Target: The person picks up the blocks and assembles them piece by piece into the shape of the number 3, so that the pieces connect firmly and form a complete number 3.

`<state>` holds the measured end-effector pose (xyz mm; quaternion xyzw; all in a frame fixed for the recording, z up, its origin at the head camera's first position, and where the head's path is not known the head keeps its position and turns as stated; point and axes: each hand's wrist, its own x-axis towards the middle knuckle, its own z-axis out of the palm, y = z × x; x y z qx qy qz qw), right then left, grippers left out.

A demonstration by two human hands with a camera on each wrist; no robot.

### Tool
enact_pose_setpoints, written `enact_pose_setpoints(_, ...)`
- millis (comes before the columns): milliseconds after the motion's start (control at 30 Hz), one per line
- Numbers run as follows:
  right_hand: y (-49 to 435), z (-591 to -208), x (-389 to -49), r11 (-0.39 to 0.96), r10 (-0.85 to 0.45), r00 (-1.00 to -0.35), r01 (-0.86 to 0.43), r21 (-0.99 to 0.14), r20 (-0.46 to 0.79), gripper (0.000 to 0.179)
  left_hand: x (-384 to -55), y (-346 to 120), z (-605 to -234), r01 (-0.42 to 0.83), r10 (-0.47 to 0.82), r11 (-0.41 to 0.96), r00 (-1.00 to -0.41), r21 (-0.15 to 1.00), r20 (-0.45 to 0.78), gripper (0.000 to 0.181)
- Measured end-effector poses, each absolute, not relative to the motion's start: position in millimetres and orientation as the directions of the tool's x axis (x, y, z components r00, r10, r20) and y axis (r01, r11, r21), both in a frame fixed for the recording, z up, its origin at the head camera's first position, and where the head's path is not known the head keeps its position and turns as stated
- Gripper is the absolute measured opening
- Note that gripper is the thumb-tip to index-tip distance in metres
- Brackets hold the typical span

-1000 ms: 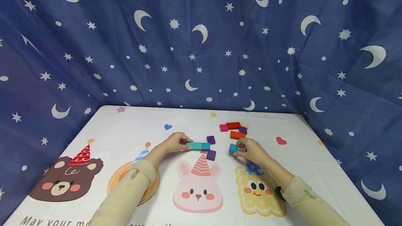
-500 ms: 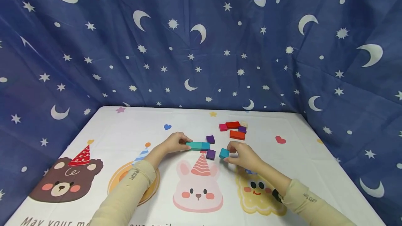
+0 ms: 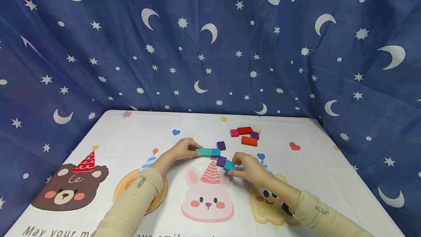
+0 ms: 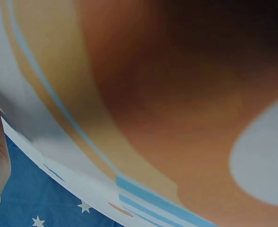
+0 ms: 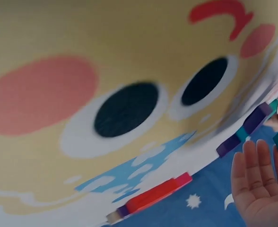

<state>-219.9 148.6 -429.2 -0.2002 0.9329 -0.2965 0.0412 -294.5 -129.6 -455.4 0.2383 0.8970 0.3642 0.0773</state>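
From where I stand, a person's left hand (image 3: 183, 149) has its fingers pinched on the near-left end of a long teal block (image 3: 204, 152), which lies flat across the middle of the white-covered bench (image 3: 144, 129). The teal is smooth and even, with crisp, straight edges. Butted against its right end is a short blue block (image 3: 215, 152), a shade deeper, so the pair reads as one bar.

The right hand (image 3: 249, 166) grasps a bright blue cube-like block (image 3: 229, 165) between thumb and fingers. It is turned cornerwise, its top face lighter than its side, just beside a dark purple block (image 3: 222, 161); whether the two touch I cannot tell. Another squarish purple block (image 3: 221, 145) sits behind the right end of the bar.

Farther back on the bench is a loose cluster: a pink block (image 3: 234, 133) against a long red block (image 3: 245, 130), with a small purple piece (image 3: 254, 135) and a cream block (image 3: 256, 130) at its right, and an orange-red block (image 3: 249, 141) in front.
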Motion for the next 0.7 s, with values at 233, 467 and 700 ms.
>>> enact_pose_setpoints(233,137,-433,-214,0.768,-0.392,-0.919,-0.353,-0.535,0.044,0.029,-294,-131,-452,0.384,0.497,0.621,-0.867,0.683,0.036,0.029)
enact_pose_setpoints(467,126,-435,-215,0.785,-0.426,-0.904,-0.386,-0.485,0.031,0.031,-296,-128,-451,0.384,0.501,0.611,-0.864,0.692,0.037,0.029)
enact_pose_setpoints(700,115,-438,-216,0.786,-0.461,-0.887,-0.413,-0.46,0.01,0.032,-295,-129,-453,0.351,0.48,0.629,-0.877,0.693,0.008,0.028)
